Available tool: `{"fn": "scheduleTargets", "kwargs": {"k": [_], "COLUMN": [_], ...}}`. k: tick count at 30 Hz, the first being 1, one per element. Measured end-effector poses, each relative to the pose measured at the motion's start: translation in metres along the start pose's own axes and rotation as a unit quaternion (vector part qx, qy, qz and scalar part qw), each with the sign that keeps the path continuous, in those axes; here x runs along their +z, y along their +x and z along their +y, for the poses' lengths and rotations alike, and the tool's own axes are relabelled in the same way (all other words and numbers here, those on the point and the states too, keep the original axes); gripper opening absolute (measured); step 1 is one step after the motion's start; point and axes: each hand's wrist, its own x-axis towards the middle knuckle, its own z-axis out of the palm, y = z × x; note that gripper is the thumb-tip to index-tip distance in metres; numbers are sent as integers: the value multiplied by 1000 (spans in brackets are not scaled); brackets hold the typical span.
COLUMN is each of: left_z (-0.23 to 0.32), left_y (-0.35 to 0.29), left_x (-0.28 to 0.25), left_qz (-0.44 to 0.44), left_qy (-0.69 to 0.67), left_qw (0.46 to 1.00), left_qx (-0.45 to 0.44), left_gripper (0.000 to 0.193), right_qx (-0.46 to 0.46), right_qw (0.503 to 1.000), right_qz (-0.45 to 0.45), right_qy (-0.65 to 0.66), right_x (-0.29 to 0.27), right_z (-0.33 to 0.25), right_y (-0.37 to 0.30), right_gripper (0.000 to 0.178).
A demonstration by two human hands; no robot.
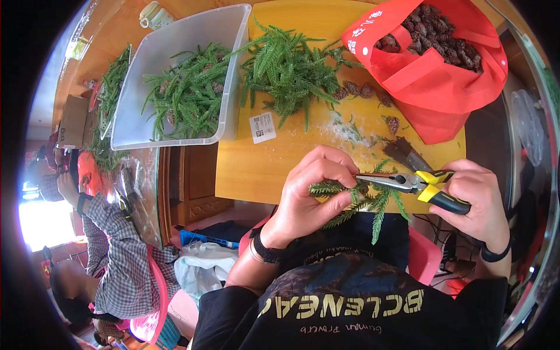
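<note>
My left hand (319, 192) pinches a green artificial pine sprig (379, 204) near the table's front edge, its needled fronds hanging below the fingers. In my right hand (475, 195) is a pair of needle-nose pliers (434, 189) with yellow and black handles. The plier jaws point left and reach the sprig beside my left fingertips; what exactly they grip is too small to tell. Beyond my hands lies a pile of loose green sprigs (291, 73) on the yellow table (245, 175). A few brown pine cones (366, 90) rest to the right of that pile.
A translucent plastic bin (175, 142) with sprigs and cones stands at the left. The red bag (431, 93) at the far right is full of pine cones (437, 35). A white label (262, 127) and white flakes (350, 131) lie between. Another person (125, 256) sits at the left.
</note>
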Motion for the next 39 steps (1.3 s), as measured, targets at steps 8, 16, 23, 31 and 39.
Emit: {"fn": "scheduleTargets", "kwargs": {"k": [8,16,23,31,39], "left_z": [0,3,-1,1,3], "left_y": [3,6,4,4,7], "left_x": [4,8,12,11,11], "left_qz": [27,42,41,25,8], "left_qy": [30,93,110,84,76], "left_qw": [999,995,993,996,997], "left_qx": [14,0,7,-19,-13], "left_gripper": [24,28,29,28,29], "right_qx": [16,32,52,15,128], "right_qw": [1000,998,995,999,984], "right_qz": [-18,-41,-70,-39,-112], "right_qy": [7,19,45,-21,62], "right_x": [-4,-5,-8,-10,-15], "right_z": [4,5,0,0,7], "right_y": [-3,-3,0,2,-5], "right_gripper": [35,39,31,32,46]}}
